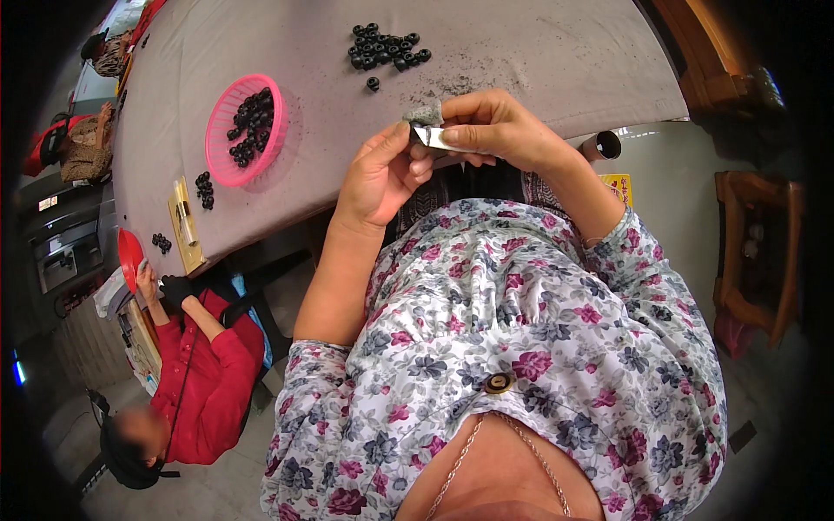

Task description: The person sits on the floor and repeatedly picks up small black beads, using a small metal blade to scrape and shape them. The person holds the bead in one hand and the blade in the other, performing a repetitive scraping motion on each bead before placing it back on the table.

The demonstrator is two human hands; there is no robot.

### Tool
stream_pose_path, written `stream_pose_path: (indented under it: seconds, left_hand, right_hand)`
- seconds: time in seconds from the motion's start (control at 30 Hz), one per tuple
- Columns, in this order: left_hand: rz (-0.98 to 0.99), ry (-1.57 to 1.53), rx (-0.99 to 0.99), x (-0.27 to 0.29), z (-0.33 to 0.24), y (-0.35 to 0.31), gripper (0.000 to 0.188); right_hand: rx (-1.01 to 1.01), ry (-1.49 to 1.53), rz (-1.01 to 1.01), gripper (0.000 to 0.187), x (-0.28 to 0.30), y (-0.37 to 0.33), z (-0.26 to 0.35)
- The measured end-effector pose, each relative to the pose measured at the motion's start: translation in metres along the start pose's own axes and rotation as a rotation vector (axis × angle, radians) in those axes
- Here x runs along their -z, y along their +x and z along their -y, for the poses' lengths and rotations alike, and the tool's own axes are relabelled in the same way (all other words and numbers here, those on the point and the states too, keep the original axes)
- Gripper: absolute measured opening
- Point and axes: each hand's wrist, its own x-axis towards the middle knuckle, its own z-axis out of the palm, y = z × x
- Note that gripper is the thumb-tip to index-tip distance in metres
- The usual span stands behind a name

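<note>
Both my hands meet just past the near table edge. My left hand is closed, its thumb and fingertips pinching a small dark piece mostly hidden by the fingers. My right hand grips a flat white strip between thumb and fingers, its tip touching the dark piece. A rough grey scrap sits at the right index fingertip; whether it wraps the finger, I cannot tell. Beyond my hands lies a loose group of round black beads with holes. Dark crumbs are scattered between.
A pink basket holding black beads stands left on the cloth-covered table. Small bead clusters and a yellowish board lie near the left edge. A person in red sits there with a red dish. A wooden chair stands right.
</note>
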Motion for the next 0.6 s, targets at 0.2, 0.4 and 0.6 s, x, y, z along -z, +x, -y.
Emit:
stream_pose_path:
  seconds: [0.2, 0.4, 0.6]
  left_hand:
    - [-0.005, -0.026, 0.002, 0.003, 0.002, 0.001, 0.021]
    - [0.001, -0.065, -0.009, -0.002, 0.001, 0.002, 0.02]
    - [-0.412, 0.59, -0.424, 0.002, -0.048, -0.018, 0.011]
  right_hand:
    - [-0.024, 0.046, -0.06, 0.02, 0.002, 0.002, -0.005]
    - [-0.013, 0.174, -0.074, 0.017, 0.007, 0.006, -0.012]
    - [-0.005, 0.317, -0.158, 0.02, 0.011, 0.009, -0.018]
